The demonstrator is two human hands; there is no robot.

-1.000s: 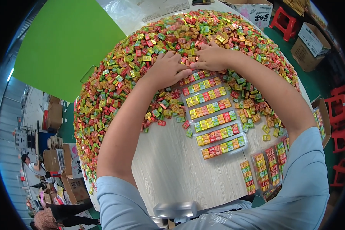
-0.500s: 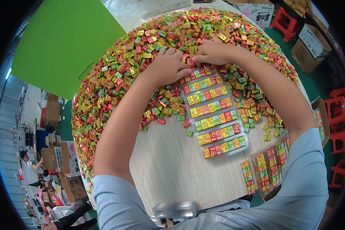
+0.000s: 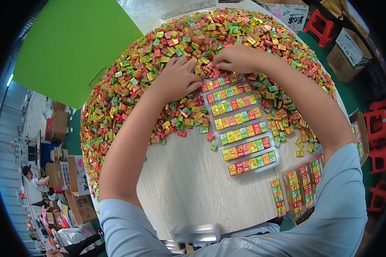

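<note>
Several small wrapped packets in red, yellow, green and orange stand in rows in a clear plastic tray [image 3: 272, 166] on the table. At its far end, my left hand [image 3: 179, 78] rests on the edge of the loose packet heap [image 3: 137, 88], thumb apart from the bent fingers and close to the tray's farthest row [image 3: 222, 82]. Just beyond that row is my right hand [image 3: 238, 59], its thumb and fingertips pinched together over the heap. Whatever it pinches is hidden by the fingers.
Filled packs [image 3: 304, 184] stand at the table's near right edge. A clear plastic piece [image 3: 196, 233] lies near my body. A large green panel [image 3: 73, 51] rises at the far left. Red stools [image 3: 319, 28] and cartons [image 3: 349, 47] stand right. Another person [image 3: 37, 182] is at far left.
My left hand has shifted slightly left, its thumb drawing away from the tray's far row. My right hand has moved a little left, its fingers curling closer together. More of the far row shows.
</note>
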